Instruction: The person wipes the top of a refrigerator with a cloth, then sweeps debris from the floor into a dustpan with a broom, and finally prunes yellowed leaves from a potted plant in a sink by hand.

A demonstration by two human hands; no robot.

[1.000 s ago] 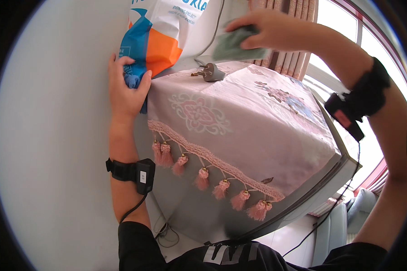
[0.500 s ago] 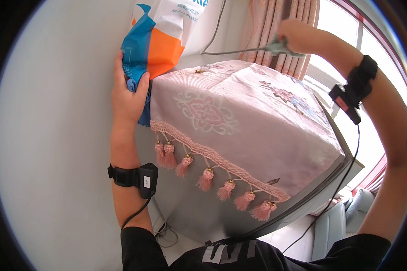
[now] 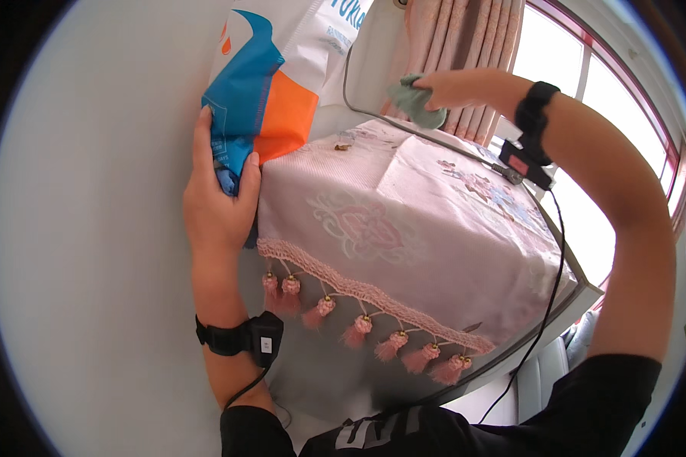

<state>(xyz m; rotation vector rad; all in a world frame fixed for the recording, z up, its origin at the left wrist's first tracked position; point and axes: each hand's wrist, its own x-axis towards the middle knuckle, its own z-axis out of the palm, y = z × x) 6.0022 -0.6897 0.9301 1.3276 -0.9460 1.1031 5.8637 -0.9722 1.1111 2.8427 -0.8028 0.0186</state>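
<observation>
My left hand is wrapped round the lower part of a white, blue and orange bag, at the left end of a draped box-like piece. A bit of blue cloth shows between thumb and fingers under the bag. My right hand grips a pale green cloth, held above the far side of the pink floral cover. Below it, a grey power cord lies across the cover, its plug near the right edge, apart from my hand.
Pink tassels hang along the cover's front edge. A pale wall stands close on the left. Behind are pink curtains and a bright window. A thin black cable trails from my right wrist strap.
My right hand has moved left with the green cloth. The cord, earlier stretched to that hand, now lies over the cover with its plug free. My left hand stays on the bag.
</observation>
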